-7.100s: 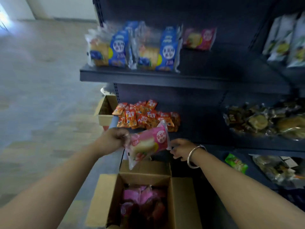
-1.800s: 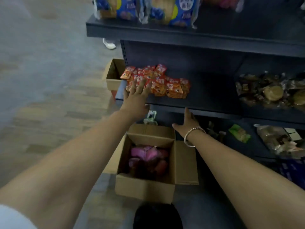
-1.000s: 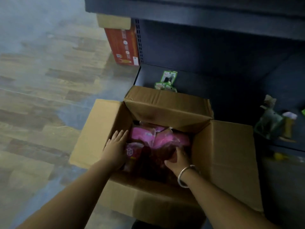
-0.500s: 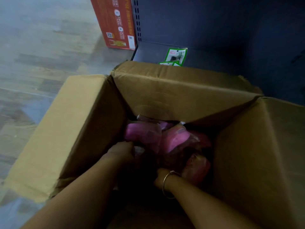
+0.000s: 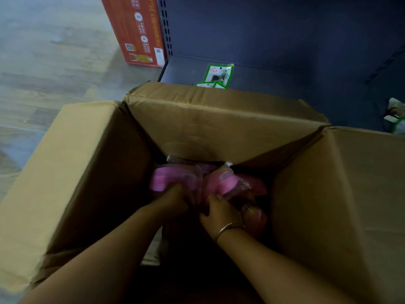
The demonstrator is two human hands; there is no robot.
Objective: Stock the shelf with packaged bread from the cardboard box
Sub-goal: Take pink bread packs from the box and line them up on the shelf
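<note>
Far left, the wooden floor (image 5: 43, 69) runs up to an orange carton (image 5: 137, 31) standing upright against the end of the dark shelf unit (image 5: 274, 40). In front of it sits the open cardboard box (image 5: 72, 172), flaps splayed outward. Both arms reach down into it. The left hand (image 5: 175, 199) has its fingers curled into the pink bread packets (image 5: 175, 177) piled at the bottom, gripping one. Just beside it the right hand (image 5: 219, 208), with a thin bangle (image 5: 228, 228) on the wrist, closes on a neighbouring pink packet (image 5: 223, 183); the two hands are nearly touching. Behind the box's far flap, small green packets (image 5: 219, 72) lie on the bottom shelf (image 5: 285, 80). At the right edge, more green wrapping (image 5: 396, 115) peeks in, too blurred to make out.
</note>
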